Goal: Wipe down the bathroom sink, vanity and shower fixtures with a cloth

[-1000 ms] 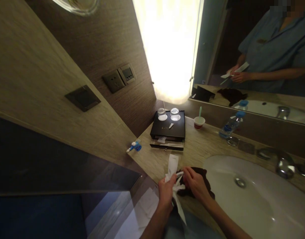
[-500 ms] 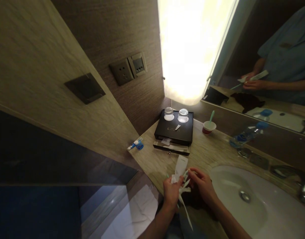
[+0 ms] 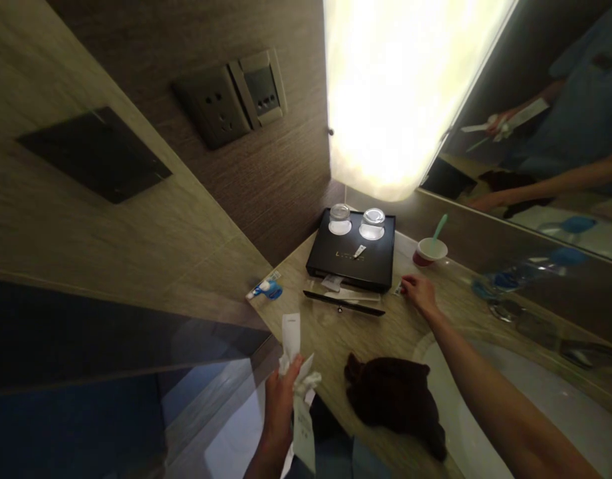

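The bathroom bench (image 3: 326, 339) is beige stone, w/ a bright lamp behind. My left hand (image 3: 281, 406) is closed around crumpled white wrappers (image 3: 297, 372) at the bench edge. My right hand (image 3: 420, 293) reaches far, fingers (image 3: 404, 285) half curled on a small packet (image 3: 398, 289) beside the black tray (image 3: 353, 256). A dark cloth (image 3: 393, 399) lies between.

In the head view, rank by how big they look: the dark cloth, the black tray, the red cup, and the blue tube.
1. Dark cloth and black tray: they look alike in size, and the cloth lies nearer the camera, so no ranking between them.
2. Red cup.
3. Blue tube, a little smaller than the cup.
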The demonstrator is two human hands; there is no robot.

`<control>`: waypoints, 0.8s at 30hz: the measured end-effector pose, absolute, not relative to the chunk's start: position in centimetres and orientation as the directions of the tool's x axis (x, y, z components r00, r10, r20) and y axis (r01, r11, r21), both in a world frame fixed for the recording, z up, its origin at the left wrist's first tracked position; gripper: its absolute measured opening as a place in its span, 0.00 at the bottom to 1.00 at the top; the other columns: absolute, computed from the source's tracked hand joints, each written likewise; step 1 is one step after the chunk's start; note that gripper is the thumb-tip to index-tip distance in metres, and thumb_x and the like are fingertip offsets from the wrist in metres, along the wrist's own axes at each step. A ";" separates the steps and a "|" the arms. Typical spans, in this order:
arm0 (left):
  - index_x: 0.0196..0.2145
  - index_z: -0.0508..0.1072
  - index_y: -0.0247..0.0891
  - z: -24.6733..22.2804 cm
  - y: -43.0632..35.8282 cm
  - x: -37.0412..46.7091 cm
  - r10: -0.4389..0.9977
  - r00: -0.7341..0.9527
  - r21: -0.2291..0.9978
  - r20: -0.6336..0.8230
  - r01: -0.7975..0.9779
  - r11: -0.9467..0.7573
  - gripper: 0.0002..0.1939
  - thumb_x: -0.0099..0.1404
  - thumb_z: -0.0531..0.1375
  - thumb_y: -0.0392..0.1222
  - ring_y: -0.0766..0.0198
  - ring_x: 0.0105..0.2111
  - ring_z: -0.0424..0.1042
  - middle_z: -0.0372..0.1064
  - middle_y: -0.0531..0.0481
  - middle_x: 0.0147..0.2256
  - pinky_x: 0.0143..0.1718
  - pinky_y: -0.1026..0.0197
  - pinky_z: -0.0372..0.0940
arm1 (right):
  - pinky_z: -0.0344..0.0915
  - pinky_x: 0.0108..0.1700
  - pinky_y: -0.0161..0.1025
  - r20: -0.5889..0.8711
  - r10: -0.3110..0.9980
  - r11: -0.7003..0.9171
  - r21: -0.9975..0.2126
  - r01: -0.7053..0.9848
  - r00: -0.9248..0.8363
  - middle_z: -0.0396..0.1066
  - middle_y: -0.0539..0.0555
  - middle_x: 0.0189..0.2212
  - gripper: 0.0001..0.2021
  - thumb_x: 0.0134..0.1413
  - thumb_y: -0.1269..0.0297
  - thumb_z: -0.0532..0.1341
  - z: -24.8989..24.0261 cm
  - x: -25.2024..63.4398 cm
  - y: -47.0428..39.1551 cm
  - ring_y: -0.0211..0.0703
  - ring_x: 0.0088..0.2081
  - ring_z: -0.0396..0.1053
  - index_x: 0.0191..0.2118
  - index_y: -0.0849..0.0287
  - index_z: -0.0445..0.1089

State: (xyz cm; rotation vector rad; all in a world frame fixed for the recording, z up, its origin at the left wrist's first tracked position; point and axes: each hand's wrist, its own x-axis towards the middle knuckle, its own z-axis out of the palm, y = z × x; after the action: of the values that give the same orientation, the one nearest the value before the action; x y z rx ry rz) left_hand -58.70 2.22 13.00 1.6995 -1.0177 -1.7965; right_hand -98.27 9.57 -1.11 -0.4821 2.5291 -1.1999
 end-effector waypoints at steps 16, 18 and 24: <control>0.38 0.77 0.27 8.9 1.1 -51.4 -0.773 0.200 0.786 -0.602 -0.016 -0.617 0.25 0.45 0.71 0.49 0.61 0.25 0.74 0.73 0.49 0.22 0.26 0.63 0.67 | 0.69 0.52 0.53 0.167 -0.966 0.125 -0.370 -0.921 -0.198 0.64 0.58 0.59 0.21 0.64 0.67 0.54 -1.9 -75.9 20.6 0.54 0.52 0.63 0.61 0.56 0.68; 0.36 0.77 0.28 8.3 3.5 -50.0 -0.735 0.220 0.748 -0.641 -0.034 -0.663 0.25 0.45 0.71 0.51 0.61 0.23 0.73 0.70 0.50 0.20 0.25 0.63 0.66 | 0.67 0.52 0.54 0.138 -0.956 0.199 -0.342 -0.919 -0.258 0.64 0.60 0.59 0.21 0.64 0.66 0.54 -1.5 -75.9 17.3 0.56 0.52 0.61 0.61 0.57 0.68; 0.30 0.75 0.31 4.1 10.0 -43.6 -0.596 0.362 0.624 -0.717 -0.049 -0.780 0.20 0.46 0.70 0.51 0.67 0.18 0.66 0.67 0.53 0.18 0.20 0.64 0.61 | 0.65 0.51 0.52 0.154 -0.913 0.313 -0.331 -0.890 -0.378 0.65 0.58 0.58 0.21 0.63 0.60 0.58 -1.5 -74.6 12.7 0.56 0.51 0.60 0.60 0.55 0.69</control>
State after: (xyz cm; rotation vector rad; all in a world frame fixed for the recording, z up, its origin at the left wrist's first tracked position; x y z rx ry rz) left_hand -43.65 10.01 4.08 2.1212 -0.5572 -1.4241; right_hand -74.60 12.70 -1.52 -1.7158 2.4943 -0.5644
